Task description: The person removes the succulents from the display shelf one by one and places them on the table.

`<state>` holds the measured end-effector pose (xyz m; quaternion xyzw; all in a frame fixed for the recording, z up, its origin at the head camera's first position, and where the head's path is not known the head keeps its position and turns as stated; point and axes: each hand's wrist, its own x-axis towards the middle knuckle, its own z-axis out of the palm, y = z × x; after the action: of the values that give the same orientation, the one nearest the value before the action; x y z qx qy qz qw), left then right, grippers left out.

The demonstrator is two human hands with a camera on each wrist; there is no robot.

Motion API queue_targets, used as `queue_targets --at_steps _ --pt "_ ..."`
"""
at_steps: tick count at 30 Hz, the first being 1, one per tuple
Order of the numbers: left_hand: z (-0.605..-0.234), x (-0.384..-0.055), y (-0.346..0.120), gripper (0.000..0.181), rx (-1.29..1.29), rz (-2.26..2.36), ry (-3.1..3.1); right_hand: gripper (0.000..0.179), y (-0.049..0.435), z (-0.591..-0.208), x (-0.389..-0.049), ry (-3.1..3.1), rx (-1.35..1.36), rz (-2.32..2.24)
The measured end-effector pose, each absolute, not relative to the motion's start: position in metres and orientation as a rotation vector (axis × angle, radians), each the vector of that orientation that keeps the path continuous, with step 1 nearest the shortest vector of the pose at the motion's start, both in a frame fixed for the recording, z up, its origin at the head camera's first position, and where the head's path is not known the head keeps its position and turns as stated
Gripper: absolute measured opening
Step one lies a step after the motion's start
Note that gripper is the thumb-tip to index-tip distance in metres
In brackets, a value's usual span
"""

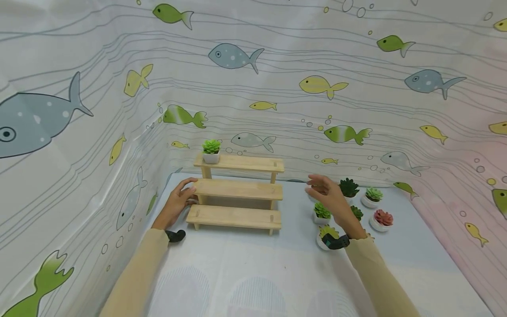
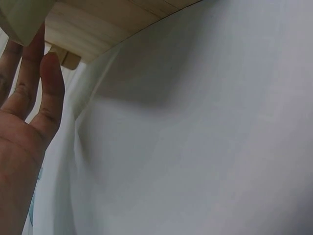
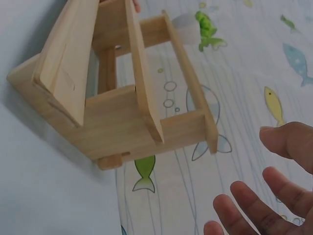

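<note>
A three-tier wooden plant stand (image 1: 237,189) stands near the back wall, with a green succulent in a square white pot (image 1: 211,152) at the left of its top tier. My left hand (image 1: 178,200) holds the left end of the middle tier; in the left wrist view the fingers (image 2: 51,83) reach under and behind the board's end, the thumb hidden. My right hand (image 1: 330,200) is raised over the potted succulents at the right, fingers apart and loosely bent. In the right wrist view these fingers (image 3: 244,200) hold nothing, and the stand's side faces the camera.
Several potted succulents are grouped at the right: a dark green one (image 1: 348,188), a pale green one (image 1: 373,196), a red one (image 1: 382,219), a bright green one (image 1: 321,212) and a yellowish one (image 1: 325,237). Fish-printed cloth (image 1: 285,119) walls surround the table.
</note>
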<state>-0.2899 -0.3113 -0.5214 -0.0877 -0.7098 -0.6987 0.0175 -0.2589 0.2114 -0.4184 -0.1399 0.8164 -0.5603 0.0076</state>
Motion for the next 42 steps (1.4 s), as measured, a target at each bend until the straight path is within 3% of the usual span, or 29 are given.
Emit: queue_targets --at_steps 24,32,42 --pt "-0.520 -0.288 -0.310 0.050 -0.244 -2.208 -2.201 0.051 0.127 -0.407 -0.291 2.538 -0.616 -1.699" --pt "-0.497 -0.275 -0.304 0.050 -0.239 -2.240 -2.224 0.047 0.097 -0.410 -0.294 2.519 -0.717 -1.772" --pt "-0.495 -0.273 -0.302 0.050 -0.236 -2.240 -2.221 0.047 0.065 -0.405 -0.306 2.618 -0.830 -1.651"
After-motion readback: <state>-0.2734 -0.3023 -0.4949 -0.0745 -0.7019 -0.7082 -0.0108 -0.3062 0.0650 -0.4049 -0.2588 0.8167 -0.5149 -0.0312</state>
